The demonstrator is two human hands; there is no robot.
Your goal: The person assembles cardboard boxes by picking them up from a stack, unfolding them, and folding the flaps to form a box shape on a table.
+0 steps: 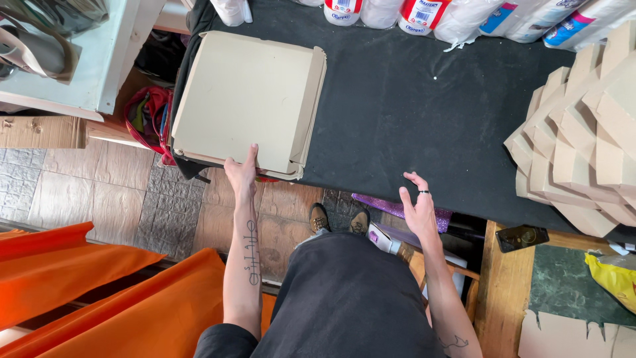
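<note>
Item 1. Left hand (242,171): at the near edge of the black-covered table (424,113), near its left corner. Fingers were extended and flat, thumb laid on top of the folded cardboard box (248,99); whether the fingers curled under the box's near rim could not be told. No firm grasp was evident.

Item 2. Right hand (419,207): at the near edge toward the middle, fingers loosely spread, holding nothing, fingertips just at the cloth. A ring sat on one finger.

Item 3. Folded cardboard box, beige, flat: lay on the left end of the table, its near and left sides overhanging the edges, resting on a second like piece beneath.

Item 4. Stack of cardboard blanks (583,132): fanned at the right edge, well apart from both hands.

Item 5. Row of white bottles and rolls (424,13): along the far edge.

Risk noted: with only a light, one-handed contact and the box overhanging the corner, a pull could likely tip it off the edge to the tiled floor (99,192), or drag the lower piece along with it.
</note>
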